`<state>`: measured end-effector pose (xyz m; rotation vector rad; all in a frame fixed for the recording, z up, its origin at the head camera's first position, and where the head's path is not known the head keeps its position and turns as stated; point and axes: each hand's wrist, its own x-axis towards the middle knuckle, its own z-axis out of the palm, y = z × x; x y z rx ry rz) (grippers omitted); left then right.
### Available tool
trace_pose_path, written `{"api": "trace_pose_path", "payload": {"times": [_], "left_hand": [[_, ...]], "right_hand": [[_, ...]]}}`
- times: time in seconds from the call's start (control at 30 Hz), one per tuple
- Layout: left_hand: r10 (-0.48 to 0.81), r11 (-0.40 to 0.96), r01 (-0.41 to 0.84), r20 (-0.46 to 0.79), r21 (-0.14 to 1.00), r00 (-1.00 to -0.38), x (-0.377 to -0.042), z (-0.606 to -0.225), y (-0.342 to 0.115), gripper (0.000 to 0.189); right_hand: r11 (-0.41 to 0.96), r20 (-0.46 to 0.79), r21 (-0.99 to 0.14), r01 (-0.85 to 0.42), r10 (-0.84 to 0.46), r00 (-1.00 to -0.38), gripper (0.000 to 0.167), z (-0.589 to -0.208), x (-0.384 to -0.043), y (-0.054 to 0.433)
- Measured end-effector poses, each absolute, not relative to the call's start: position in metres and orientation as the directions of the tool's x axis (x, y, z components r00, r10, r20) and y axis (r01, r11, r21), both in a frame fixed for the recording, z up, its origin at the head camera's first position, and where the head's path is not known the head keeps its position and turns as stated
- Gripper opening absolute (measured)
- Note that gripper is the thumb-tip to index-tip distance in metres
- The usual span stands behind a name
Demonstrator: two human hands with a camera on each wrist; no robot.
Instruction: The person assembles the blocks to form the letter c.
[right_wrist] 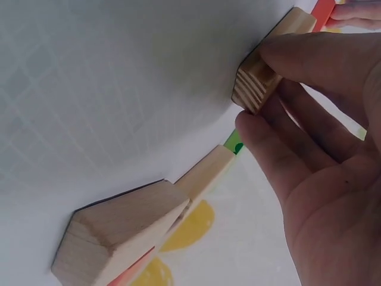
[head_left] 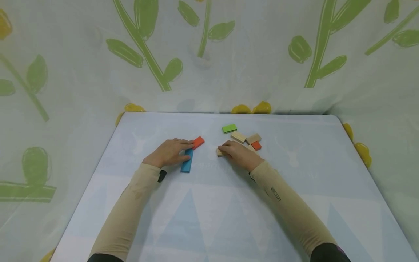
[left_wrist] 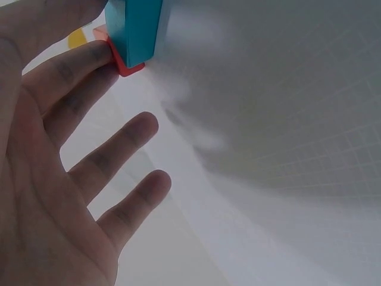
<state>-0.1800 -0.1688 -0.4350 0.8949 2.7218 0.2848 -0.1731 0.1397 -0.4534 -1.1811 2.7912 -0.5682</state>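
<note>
Tan sleeves are framing a pale table as two hands are working small blocks. Nearly straight, the left hand's fingertips are touching a red block and its thumb a blue block; its ring and little fingers are standing apart. Thumb and forefinger of the right hand are clamping a wooden block, while a green block, pale blocks and an orange block are lying beyond its knuckles. One side is apparently steadying the coloured pair, the other managing a single piece; the next move is probably calling for a firm right pinch and a light left touch. Fingers are hiding much of the wooden block; whether it is touching the table is proving unclear. Left wrist framing is cutting off the blue block.
</note>
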Motion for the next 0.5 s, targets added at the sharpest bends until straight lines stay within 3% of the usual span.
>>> {"api": "trace_pose_path", "payload": {"times": [0.3,0.5], "left_hand": [[0.594,0.798,0.535,-0.209,0.279,-0.777,-0.1788,-0.4345,-0.1692,0.058],[0.588,0.802,0.53,-0.205,0.276,-0.782,-0.1803,-0.4306,-0.1682,0.058]], "right_hand": [[0.595,0.194,-0.365,-0.716,-0.703,-0.684,0.041,-0.4548,-0.1714,0.1443],[0.616,0.227,-0.405,-0.676,-0.648,-0.727,0.044,-0.449,-0.1718,0.1423]]}}
